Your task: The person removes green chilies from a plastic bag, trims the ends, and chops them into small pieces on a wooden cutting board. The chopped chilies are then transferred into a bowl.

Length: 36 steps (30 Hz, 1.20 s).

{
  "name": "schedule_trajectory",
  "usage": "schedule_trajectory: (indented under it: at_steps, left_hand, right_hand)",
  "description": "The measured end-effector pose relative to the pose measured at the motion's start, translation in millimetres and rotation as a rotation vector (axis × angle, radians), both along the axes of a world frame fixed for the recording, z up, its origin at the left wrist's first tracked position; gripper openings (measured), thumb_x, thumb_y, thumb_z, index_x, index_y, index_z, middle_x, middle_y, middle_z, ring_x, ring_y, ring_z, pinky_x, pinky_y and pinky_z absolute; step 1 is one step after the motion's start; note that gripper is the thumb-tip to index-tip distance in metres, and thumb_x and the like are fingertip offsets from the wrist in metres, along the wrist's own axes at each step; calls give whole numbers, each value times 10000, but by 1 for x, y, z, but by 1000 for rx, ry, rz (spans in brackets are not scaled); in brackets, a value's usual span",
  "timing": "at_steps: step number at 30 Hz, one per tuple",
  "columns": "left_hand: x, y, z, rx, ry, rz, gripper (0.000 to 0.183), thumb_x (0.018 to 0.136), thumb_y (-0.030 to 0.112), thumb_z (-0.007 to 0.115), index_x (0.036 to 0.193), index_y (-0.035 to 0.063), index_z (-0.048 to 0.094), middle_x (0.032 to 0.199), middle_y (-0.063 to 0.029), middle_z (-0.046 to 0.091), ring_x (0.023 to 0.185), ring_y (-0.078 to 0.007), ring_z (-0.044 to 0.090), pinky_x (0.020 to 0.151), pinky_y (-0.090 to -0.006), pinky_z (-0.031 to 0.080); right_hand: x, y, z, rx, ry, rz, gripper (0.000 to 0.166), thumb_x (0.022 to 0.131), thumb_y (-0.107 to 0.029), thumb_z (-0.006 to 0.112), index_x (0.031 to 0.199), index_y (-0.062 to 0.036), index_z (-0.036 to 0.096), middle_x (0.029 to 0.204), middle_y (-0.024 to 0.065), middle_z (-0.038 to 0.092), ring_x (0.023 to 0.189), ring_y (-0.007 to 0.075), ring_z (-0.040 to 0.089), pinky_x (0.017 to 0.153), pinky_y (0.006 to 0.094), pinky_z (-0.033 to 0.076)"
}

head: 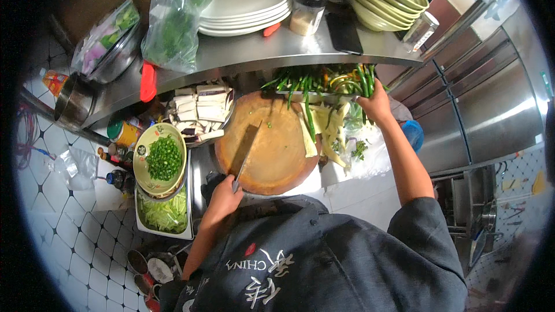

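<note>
My left hand grips the handle of a knife, probably a cleaver. Its blade stands nearly edge-on to me over the round wooden chopping block and casts a dark shadow there. At the back right, my right hand closes around long green chili peppers at the end of a metal tray. More chilies heap in that tray under the shelf, and a few hang over its front edge. Pale trimmed vegetable strips overlap the block's right rim. Small green bits lie on the wood.
Left of the block are a bowl of cut eggplant, a bowl of chopped green pepper and a tray of green shreds. Overhead, a steel shelf carries plates, jars, a phone and stacked bowls.
</note>
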<state>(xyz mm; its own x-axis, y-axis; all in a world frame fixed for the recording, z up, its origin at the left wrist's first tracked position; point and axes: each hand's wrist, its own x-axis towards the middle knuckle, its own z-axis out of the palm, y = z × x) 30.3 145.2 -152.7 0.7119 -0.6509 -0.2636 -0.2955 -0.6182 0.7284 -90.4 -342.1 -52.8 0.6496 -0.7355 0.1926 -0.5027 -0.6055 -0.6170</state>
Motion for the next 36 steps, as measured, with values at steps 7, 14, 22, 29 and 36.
schedule_trajectory:
  at_steps: [7,14,22,29,36]
  left_hand:
    - [-1,1,6,87,24,-2,329,884,192,635,1127,-25,591,973,-273,663,926,-460,634,811,-488,495]
    - [8,5,-22,28,149,68,443,873,191,640,1215,-79,562,1071,-309,657,1033,-456,633,888,-460,496]
    - [7,2,-19,8,211,115,357,885,176,632,1142,-66,577,928,-251,675,891,-398,662,802,-430,513]
    - [-2,-8,9,27,305,213,236,890,142,631,1048,-29,595,660,-114,630,583,-228,627,590,-384,500]
    - [-1,-6,-4,25,182,222,291,873,160,642,1112,-1,611,775,-147,668,697,-259,659,686,-394,521]
  right_hand:
    - [-45,164,-33,686,-24,231,745,787,-72,725,1448,23,395,1157,131,649,937,178,651,843,319,551]
    - [20,247,-140,1007,-104,-198,800,808,-181,798,1429,25,338,1256,212,596,1129,296,600,942,383,515]
    - [65,255,-70,1142,284,-6,804,875,-428,740,1421,47,390,1189,222,627,974,281,654,813,372,551]
    - [-2,150,-84,753,74,453,531,881,-277,699,1302,12,553,958,185,716,879,277,699,814,385,546]
    - [-5,60,-138,-19,143,-118,308,843,-241,691,1034,-4,642,959,208,693,855,401,666,793,456,539]
